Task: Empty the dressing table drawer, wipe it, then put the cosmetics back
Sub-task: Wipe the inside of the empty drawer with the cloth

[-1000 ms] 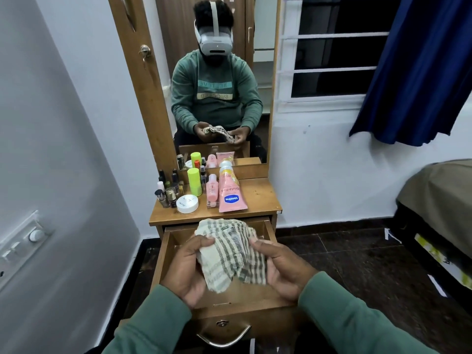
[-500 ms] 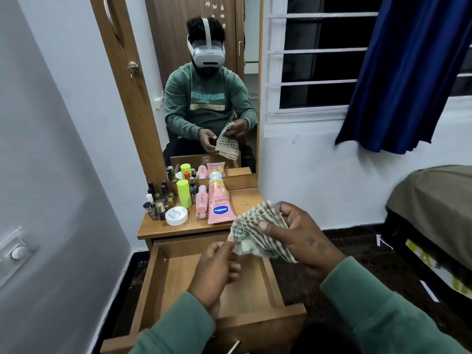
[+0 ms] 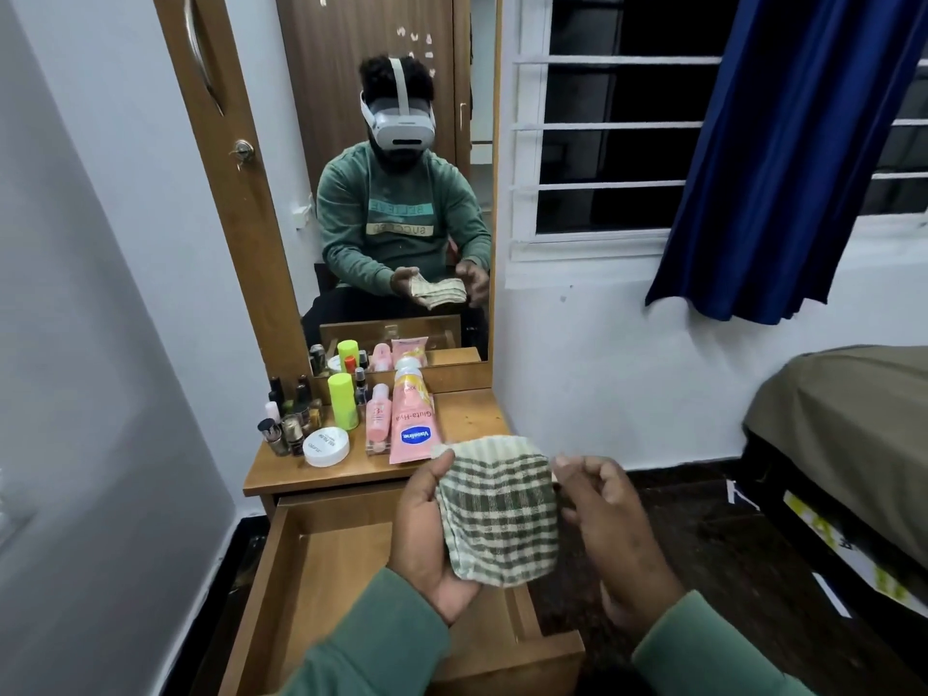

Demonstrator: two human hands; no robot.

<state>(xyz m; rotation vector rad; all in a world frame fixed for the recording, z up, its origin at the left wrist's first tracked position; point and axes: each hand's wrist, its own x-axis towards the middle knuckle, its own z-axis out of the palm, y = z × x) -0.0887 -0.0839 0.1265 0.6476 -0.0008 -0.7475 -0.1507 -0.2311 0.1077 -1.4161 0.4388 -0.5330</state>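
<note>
A folded green-and-cream checked cloth (image 3: 502, 514) lies in my left hand (image 3: 422, 535), palm up, thumb curled over its top left corner. My right hand (image 3: 612, 524) hovers just right of the cloth, fingers loosely curled and holding nothing I can see. Below both hands the wooden drawer (image 3: 341, 570) stands pulled out, its visible floor bare. The cosmetics stand on the dressing table top (image 3: 472, 419): a pink Vaseline tube (image 3: 414, 429), a small pink bottle (image 3: 377, 416), a lime green bottle (image 3: 343, 400), a white jar (image 3: 326, 446) and several small dark bottles (image 3: 286, 419).
A mirror (image 3: 401, 193) behind the table reflects me and the cloth. A white wall is close on the left. A bed (image 3: 843, 444) stands at the right over dark floor tiles (image 3: 703, 545). A window with a blue curtain (image 3: 778, 158) is above.
The cloth went from my right hand's grip into my left palm, folded flatter. My right hand let go and drew back to the right. The view tilted up slightly.
</note>
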